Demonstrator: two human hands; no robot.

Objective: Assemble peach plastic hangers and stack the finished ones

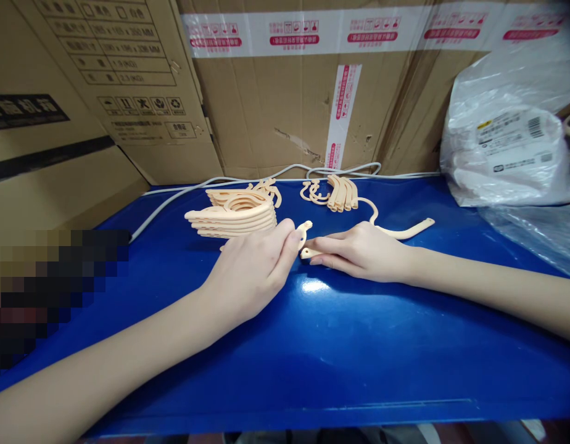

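My left hand (252,265) is closed around a cream plastic hanger piece (305,229); only its curled tip shows past the thumb. Close by on the right, my right hand (363,250) grips a cream plastic hanger (408,233). One holed end of this hanger sticks out by the fingertips, its other arm reaches out to the right, and its hook rises behind the hand. My fingers cover its middle. Beyond the left hand lies a stack of cream hangers (236,219), partly hidden by it. A smaller bunch of hanger pieces (343,194) with hooks lies behind both hands.
A blue tabletop (359,357) carries everything. Cardboard boxes (266,111) stand along the back and left. A white cable (174,200) runs along the rear edge. Clear plastic bags (507,148) sit at the right rear. A pixelated patch covers the left side.
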